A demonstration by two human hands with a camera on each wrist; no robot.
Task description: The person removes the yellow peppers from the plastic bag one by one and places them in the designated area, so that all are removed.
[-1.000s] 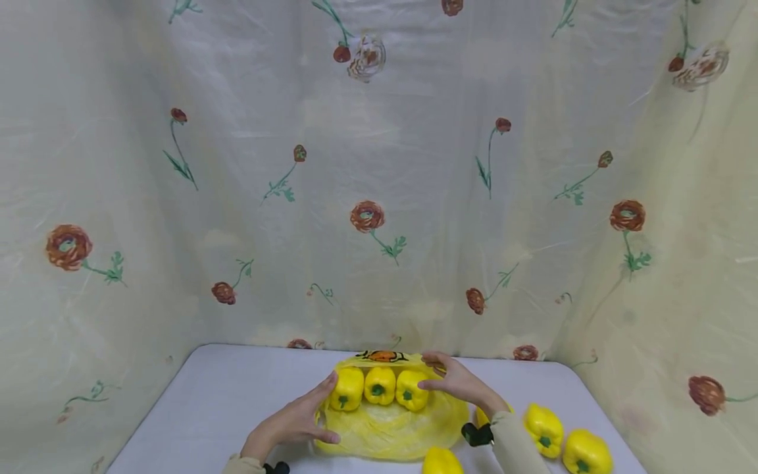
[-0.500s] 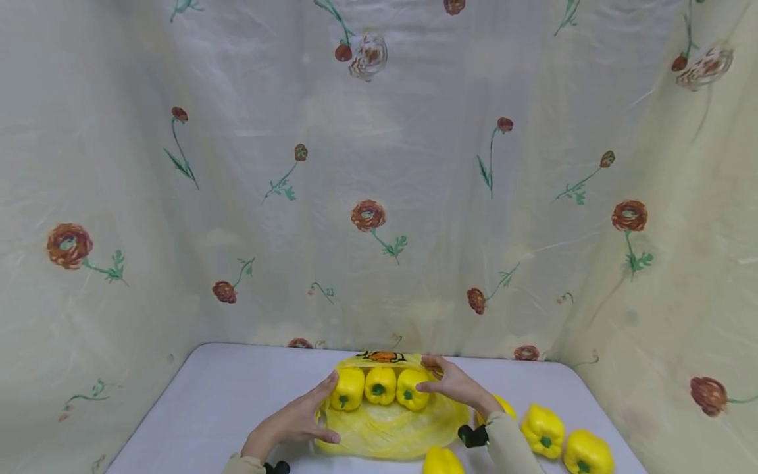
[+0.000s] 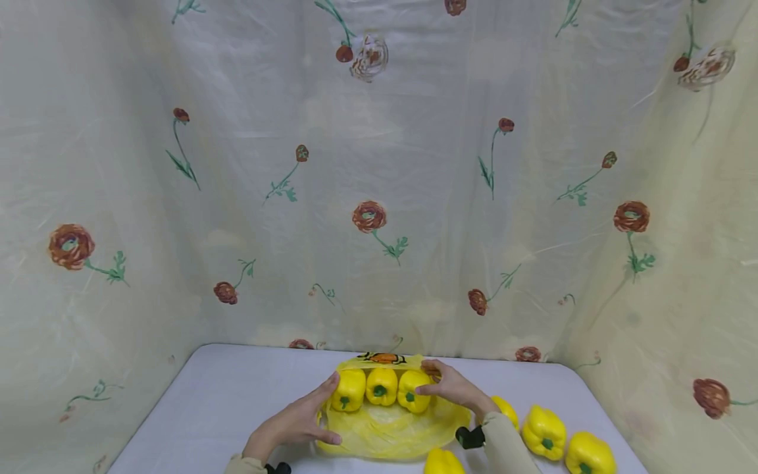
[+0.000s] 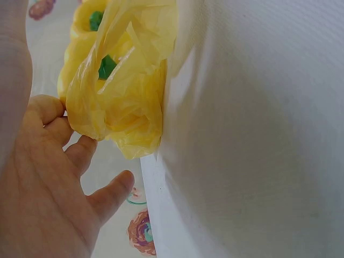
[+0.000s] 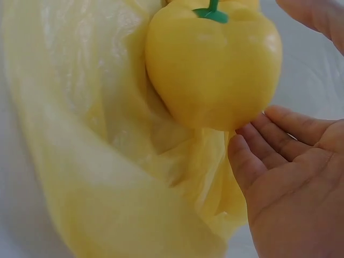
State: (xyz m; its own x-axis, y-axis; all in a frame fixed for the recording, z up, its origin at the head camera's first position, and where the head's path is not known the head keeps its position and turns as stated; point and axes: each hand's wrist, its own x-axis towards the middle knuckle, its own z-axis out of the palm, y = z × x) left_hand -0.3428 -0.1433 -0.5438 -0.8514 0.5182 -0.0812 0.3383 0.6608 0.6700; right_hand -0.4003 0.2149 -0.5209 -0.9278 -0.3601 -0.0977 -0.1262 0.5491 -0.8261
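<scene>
"Head view: how do the three bell peppers (image 3: pixel 382 380) look?"

"Glossy yellow and plump, green stems facing the person. They sit in a row at the far part of the yellow bag (image 3: pixel 391 434)."

"And the bag?"

"Thin, translucent, wrinkled, with an orange and black print near its far edge. It lies on the white table (image 3: pixel 249 372)."

"The hands?"

"Both unclenched, grasping nothing. The left hand (image 3: pixel 299 418), fingers spread, touches the bag; the right hand (image 3: pixel 454 387) has its fingertips at the rightmost pepper's base."
</scene>
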